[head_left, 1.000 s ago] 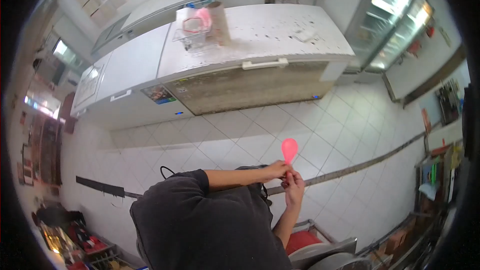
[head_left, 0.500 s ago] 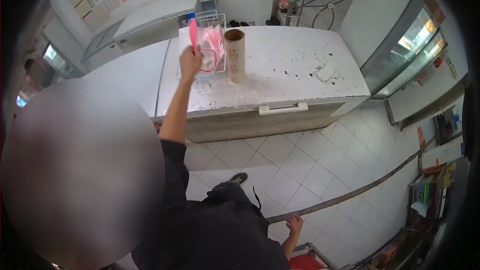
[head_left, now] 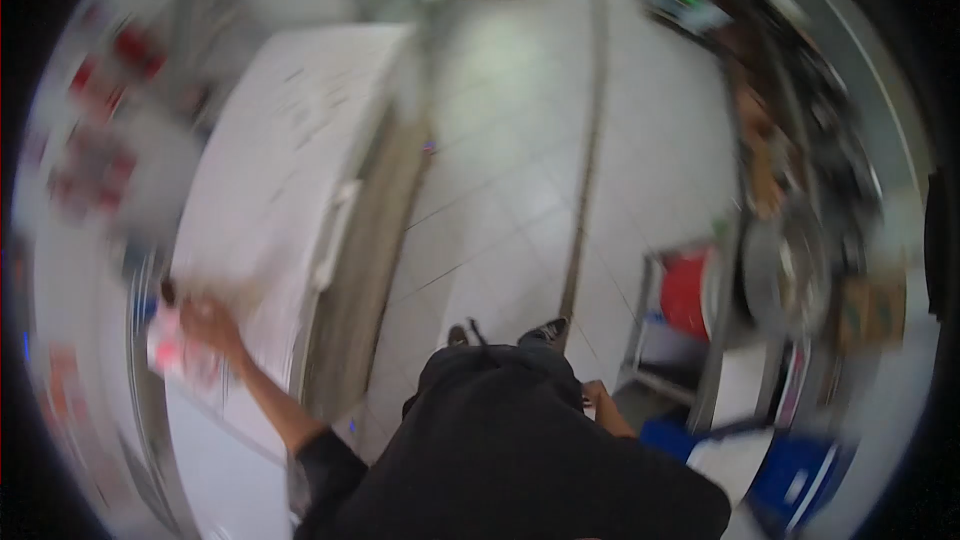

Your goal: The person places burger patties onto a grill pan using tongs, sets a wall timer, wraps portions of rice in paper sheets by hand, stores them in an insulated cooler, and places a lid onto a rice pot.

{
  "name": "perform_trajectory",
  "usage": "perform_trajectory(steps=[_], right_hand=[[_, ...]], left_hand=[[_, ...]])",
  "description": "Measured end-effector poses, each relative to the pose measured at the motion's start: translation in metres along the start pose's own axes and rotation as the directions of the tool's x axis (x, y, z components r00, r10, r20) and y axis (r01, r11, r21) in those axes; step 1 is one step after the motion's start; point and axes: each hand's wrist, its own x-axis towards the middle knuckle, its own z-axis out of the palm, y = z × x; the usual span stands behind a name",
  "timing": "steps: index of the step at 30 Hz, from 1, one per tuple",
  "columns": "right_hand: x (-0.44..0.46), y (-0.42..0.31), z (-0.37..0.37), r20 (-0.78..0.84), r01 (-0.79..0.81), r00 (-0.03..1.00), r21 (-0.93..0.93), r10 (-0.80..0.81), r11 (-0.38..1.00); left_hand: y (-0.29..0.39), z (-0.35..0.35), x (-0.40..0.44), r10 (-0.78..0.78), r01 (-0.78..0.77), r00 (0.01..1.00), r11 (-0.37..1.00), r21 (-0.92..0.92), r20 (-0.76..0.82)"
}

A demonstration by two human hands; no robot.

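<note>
My left hand (head_left: pixel 208 325) reaches out over the white chest freezer (head_left: pixel 270 160), beside a basket with pink and white things (head_left: pixel 170 345) in it. Motion smears its fingers, so I cannot tell whether they hold anything. The brownish roll (head_left: pixel 235 290) is just past this hand, its dark hollow end pointing left; whether hand and roll touch is unclear. Low at my right side, my right hand (head_left: pixel 595 395) hangs by my hip, partly covered by my dark shirt. Its fingers are too small and blurred to read.
A strip (head_left: pixel 590 180) runs along the tiled floor (head_left: pixel 500 170). To my right stand a metal rack with a red container (head_left: pixel 685 295), a large round metal pan (head_left: pixel 785 275) and a blue thing (head_left: pixel 800 480). The freezer's handle (head_left: pixel 340 230) juts out at its side.
My view has swung to the right, so the freezer now lies at my left. My left hand was raised with a pink spatula-like tool over the basket; that tool cannot be made out now.
</note>
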Motion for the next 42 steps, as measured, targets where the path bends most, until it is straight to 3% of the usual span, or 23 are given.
perform_trajectory(steps=[2, 4, 5, 6, 7, 8, 9, 11, 12, 15, 18, 21, 24, 26, 29, 30, 33, 34, 35, 36, 37, 39, 42], right_hand=[[0.046, 0.041, -0.008, 0.118, -0.04, 0.992, 0.021, 0.037, 0.999], [0.07, 0.054, -0.01, 0.076, -0.007, 0.997, 0.122, -0.003, 0.992], [0.072, 0.053, -0.015, 0.03, 0.14, 0.99, 0.04, -0.141, 0.989], [0.07, 0.046, -0.018, -0.024, 0.181, 0.984, 0.114, -0.179, 0.977], [0.059, 0.033, -0.02, -0.078, 0.227, 0.973, 0.182, -0.217, 0.957], [0.043, 0.012, -0.028, -0.132, 0.188, 0.981, 0.412, -0.145, 0.892], [0.044, 0.001, -0.039, -0.154, 0.211, 0.975, 0.409, -0.16, 0.888], [0.041, -0.016, -0.06, -0.236, 0.293, 0.948, 0.383, -0.214, 0.876], [0.036, -0.023, -0.072, -0.305, 0.355, 0.918, 0.356, -0.252, 0.864], [0.022, -0.026, -0.119, -0.321, 0.405, 0.913, 0.629, -0.254, 0.664], [0.058, -0.014, -0.162, -0.488, 0.423, 0.867, 0.618, -0.099, 0.663], [0.016, -0.012, -0.218, -0.611, 0.576, 0.783, 0.638, -0.12, 0.51], [0.026, -0.004, -0.265, -0.885, 0.664, 0.462, 0.393, 0.064, 0.636], [-0.003, -0.018, -0.308, -0.977, 0.439, 0.183, 0.184, 0.112, 0.88], [-0.038, -0.048, -0.389, -0.964, 0.151, 0.16, 0.238, 0.214, 0.96], [-0.035, -0.051, -0.409, -0.966, 0.069, 0.167, 0.209, 0.196, 0.975], [-0.034, -0.048, -0.46, -0.804, -0.11, 0.523, 0.266, 0.284, 0.958], [-0.037, -0.05, -0.467, -0.784, -0.142, 0.553, 0.244, 0.281, 0.959], [-0.04, -0.052, -0.475, -0.764, -0.171, 0.582, 0.221, 0.279, 0.96], [-0.041, -0.054, -0.482, -0.743, -0.198, 0.609, 0.197, 0.278, 0.96], [-0.028, -0.053, -0.482, -0.773, -0.197, 0.556, 0.235, 0.306, 0.952], [0.012, -0.039, -0.469, -0.817, -0.192, 0.442, 0.317, 0.37, 0.929], [0.016, -0.047, -0.465, -0.848, -0.24, 0.335, 0.345, 0.411, 0.907]], left_hand=[[0.137, -0.056, 0.03, -0.158, 0.239, 0.932, 0.944, -0.229, 0.326], [0.227, -0.049, -0.001, 0.069, 0.269, 0.855, 0.787, -0.555, 0.514], [0.279, -0.054, -0.02, 0.266, 0.328, 0.761, 0.63, -0.704, 0.592], [0.347, -0.098, -0.022, 0.362, 0.46, 0.553, 0.619, -0.637, 0.75], [0.388, -0.109, -0.046, 0.624, 0.363, 0.442, 0.533, -0.765, 0.645], [0.423, -0.109, -0.081, 0.794, 0.275, 0.247, 0.493, -0.826, 0.556], [0.469, -0.142, -0.083, 0.909, 0.219, 0.02, 0.402, -0.889, 0.416], [0.547, -0.183, -0.106, 0.934, 0.274, -0.25, 0.32, -0.907, 0.255], [0.581, -0.204, -0.116, 0.951, 0.27, -0.26, 0.237, -0.933, 0.167], [0.673, -0.255, -0.141, 0.949, 0.279, -0.31, 0.033, -0.96, -0.057], [0.752, -0.283, -0.158, 0.9, 0.299, -0.393, -0.07, -0.952, -0.19], [0.824, -0.283, -0.17, 0.868, 0.322, -0.426, -0.118, -0.939, -0.255], [0.891, -0.295, -0.169, 0.839, 0.297, -0.481, -0.118, -0.948, -0.255], [0.932, -0.285, -0.179, 0.82, 0.284, -0.505, -0.136, -0.949, -0.269], [0.992, -0.266, -0.194, 0.785, 0.278, -0.539, -0.175, -0.945, -0.304], [1.01, -0.256, -0.198, 0.784, 0.222, -0.577, -0.121, -0.967, -0.231], [1.047, -0.201, -0.205, 0.825, 0.197, -0.559, 0.037, -0.98, -0.081], [1.056, -0.16, -0.219, 0.832, 0.223, -0.555, 0.132, -0.966, -0.014], [1.06, -0.115, -0.232, 0.871, 0.287, -0.484, 0.066, -0.956, -0.085], [1.061, -0.101, -0.229, 0.878, 0.231, -0.477, 0.161, -0.96, 0.032], [1.065, -0.09, -0.226, 0.825, 0.183, -0.532, 0.33, -0.926, 0.188], [1.061, -0.038, -0.236, 0.742, 0.162, -0.579, 0.512, -0.843, 0.339], [1.054, -0.043, -0.212, 0.472, 0.049, -0.693, 0.785, -0.618, 0.545]])
